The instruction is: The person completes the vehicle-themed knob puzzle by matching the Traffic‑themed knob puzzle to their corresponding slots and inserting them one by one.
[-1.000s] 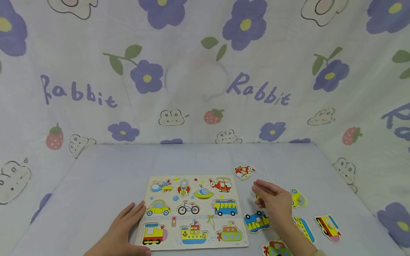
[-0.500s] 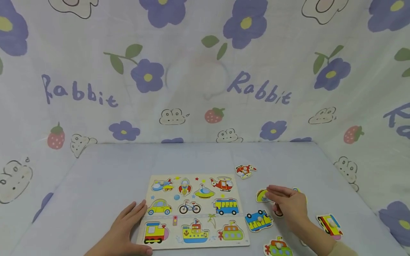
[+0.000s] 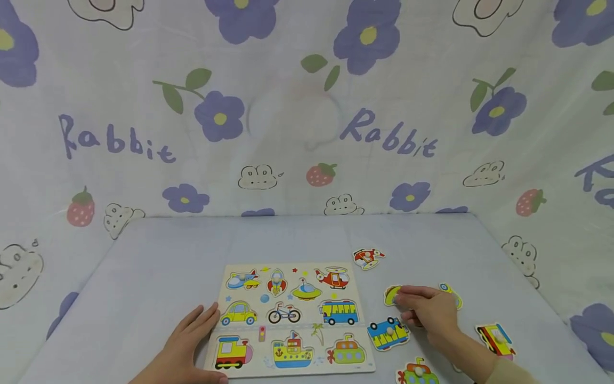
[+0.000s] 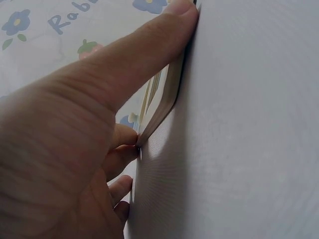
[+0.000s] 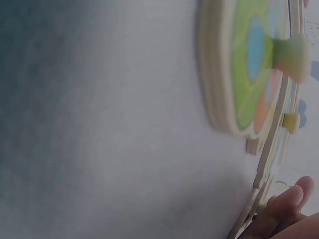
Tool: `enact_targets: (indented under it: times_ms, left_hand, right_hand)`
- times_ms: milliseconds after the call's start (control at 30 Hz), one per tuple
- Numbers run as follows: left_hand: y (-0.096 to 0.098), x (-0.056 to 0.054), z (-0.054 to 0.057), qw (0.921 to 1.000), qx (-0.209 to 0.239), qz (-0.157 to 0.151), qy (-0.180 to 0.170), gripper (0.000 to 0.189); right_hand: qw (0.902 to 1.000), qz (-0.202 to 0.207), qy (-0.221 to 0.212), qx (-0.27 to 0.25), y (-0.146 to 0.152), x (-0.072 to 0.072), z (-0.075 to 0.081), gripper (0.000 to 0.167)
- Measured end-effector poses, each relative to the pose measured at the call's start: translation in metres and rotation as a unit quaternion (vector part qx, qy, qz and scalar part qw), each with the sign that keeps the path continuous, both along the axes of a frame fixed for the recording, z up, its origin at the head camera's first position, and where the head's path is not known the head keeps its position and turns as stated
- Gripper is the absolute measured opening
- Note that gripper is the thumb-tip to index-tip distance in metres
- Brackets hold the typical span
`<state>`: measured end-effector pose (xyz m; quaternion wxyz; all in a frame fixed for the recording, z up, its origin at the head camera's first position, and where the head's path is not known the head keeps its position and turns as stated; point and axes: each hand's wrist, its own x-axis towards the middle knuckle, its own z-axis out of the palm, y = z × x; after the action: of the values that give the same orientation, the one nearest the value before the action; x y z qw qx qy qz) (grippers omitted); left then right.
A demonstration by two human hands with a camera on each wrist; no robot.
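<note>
A wooden knob puzzle board with printed vehicles lies on the table. My left hand rests against its left side, thumb at the near corner and fingers fairly straight; in the left wrist view the thumb lies along the board's edge. To the board's right, my right hand pinches at the flying saucer piece, fingertips over its middle, its knob hidden. The piece lies on the table. In the right wrist view the fingers are bent at a thin piece, partly out of frame.
Loose pieces lie around the right hand: a helicopter, a bus, a submarine, a train and a yellow car, partly covered. The plane and rocket sit in the board with knobs. A patterned curtain stands behind.
My right hand moved right off the flying saucer piece, uncovering it, then came slightly back with fingertips on it. The bicycle piece seen beneath is covered now. The left hand stays put.
</note>
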<state>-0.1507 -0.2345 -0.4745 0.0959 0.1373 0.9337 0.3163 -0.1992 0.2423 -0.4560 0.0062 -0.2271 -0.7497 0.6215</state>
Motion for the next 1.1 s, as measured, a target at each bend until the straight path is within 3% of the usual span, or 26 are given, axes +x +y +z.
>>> enact_targets:
  times_ms: [200,467,800,1100]
  left_hand:
    - [-0.0007,0.0006,-0.0009,1.0,0.003,-0.004,0.006,0.124]
    - [-0.0007,-0.0001,-0.0031,0.9998,-0.007,-0.003,0.018,0.124]
    - [-0.0011,-0.001,-0.0053,0.9988,-0.006,-0.024,0.043,0.122]
    - [-0.0016,-0.0001,-0.004,0.9985,-0.007,-0.02,0.05,0.12]
  right_hand:
    - [0.9994,-0.005,-0.004,-0.033,-0.0032,-0.0027,-0.0024,0.042]
    - [0.9993,-0.02,-0.013,-0.029,-0.0037,-0.0061,-0.0059,0.04]
    - [0.9994,-0.036,0.005,0.0,-0.0066,-0.0051,-0.0058,0.04]
    - [0.9987,-0.03,0.008,0.04,-0.0081,-0.0062,-0.0055,0.037]
